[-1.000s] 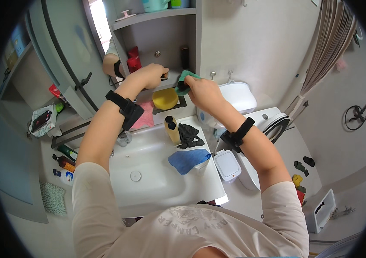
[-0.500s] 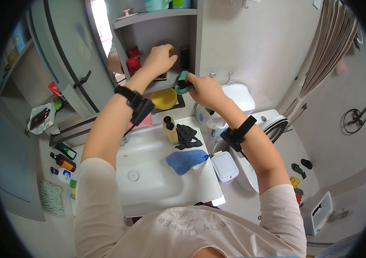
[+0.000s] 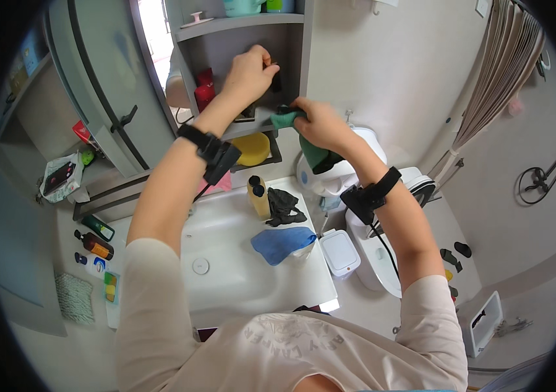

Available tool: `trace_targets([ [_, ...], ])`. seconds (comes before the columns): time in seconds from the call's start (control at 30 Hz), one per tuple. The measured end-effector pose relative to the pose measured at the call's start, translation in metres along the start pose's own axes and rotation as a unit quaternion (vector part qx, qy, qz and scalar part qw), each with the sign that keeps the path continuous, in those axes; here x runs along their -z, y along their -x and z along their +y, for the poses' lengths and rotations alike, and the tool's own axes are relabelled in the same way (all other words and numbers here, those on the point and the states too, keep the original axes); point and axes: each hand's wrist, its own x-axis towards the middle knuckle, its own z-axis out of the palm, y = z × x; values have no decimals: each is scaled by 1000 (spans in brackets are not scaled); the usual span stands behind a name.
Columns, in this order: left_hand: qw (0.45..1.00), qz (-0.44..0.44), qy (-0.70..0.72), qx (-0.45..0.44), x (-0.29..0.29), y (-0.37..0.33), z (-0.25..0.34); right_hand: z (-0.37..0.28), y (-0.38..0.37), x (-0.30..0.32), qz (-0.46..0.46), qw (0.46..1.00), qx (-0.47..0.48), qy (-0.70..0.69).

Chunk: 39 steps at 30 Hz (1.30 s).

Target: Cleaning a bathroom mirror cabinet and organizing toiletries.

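My left hand (image 3: pixel 250 75) reaches into the open grey shelf compartment. Its fingers are closed at the top of a slim dark bottle (image 3: pixel 276 82), partly hidden behind them. My right hand (image 3: pixel 320 123) grips a green cloth (image 3: pixel 314 154) at the compartment's front edge; part of the cloth lies over the shelf board (image 3: pixel 261 124) and the rest hangs below the hand. Red containers (image 3: pixel 204 95) stand at the left of the same compartment, beside my left forearm.
Below the shelf is a yellow bowl (image 3: pixel 252 149). The white sink (image 3: pixel 226 287) carries a pale yellow bottle (image 3: pixel 259 199), a crumpled black cloth (image 3: pixel 284 208) and a blue cloth (image 3: pixel 281 244) along its right side. A toilet (image 3: pixel 373 255) and a white bin (image 3: pixel 340 253) stand to the right.
My left hand has moved up and right onto the dark bottle, which has shifted slightly. My right hand has moved a little right, and the green cloth now hangs further down.
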Motion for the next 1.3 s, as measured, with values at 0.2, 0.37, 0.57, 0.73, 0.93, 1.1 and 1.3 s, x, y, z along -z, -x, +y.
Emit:
trace_targets([
  [0.2,996,70,-16,-61,75,21,16,-29,-61,-32,44,970,-25,236],
  [0.37,996,57,-8,-70,90,35,16,-9,-95,-63,-45,944,-134,298],
  [0.57,997,24,-47,-51,94,35,7,-17,-84,-68,-71,938,-134,313],
  [0.73,998,7,-18,-58,71,27,3,-20,-52,-72,-32,941,-59,333],
  [0.93,997,-63,-8,-48,22,13,-5,-17,0,-48,5,956,62,287],
  [1.1,996,-85,-24,-27,-23,5,-3,0,50,-23,-79,976,0,204],
  [1.3,995,-81,-49,-7,-45,2,-8,23,96,-27,-117,983,-55,133],
])
